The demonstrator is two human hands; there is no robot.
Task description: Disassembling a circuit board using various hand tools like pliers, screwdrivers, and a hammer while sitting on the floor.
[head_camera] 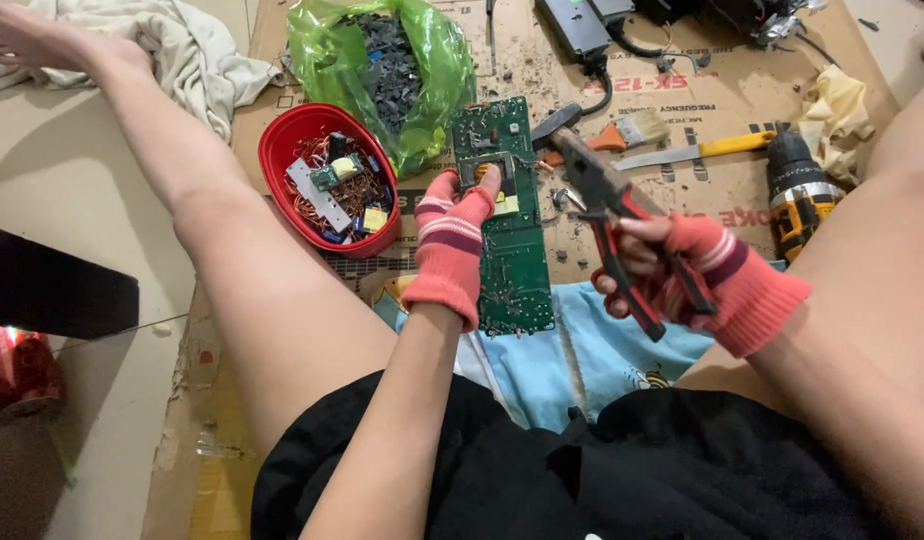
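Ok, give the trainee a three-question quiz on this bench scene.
1. True or false: the left hand holds the green circuit board upright.
2. The right hand grips which tool? A. pliers B. brush C. drill
3. Fill in: the salvaged parts and copper wire lie in a red ____.

Key: 1 true; 2 A; 3 bowl.
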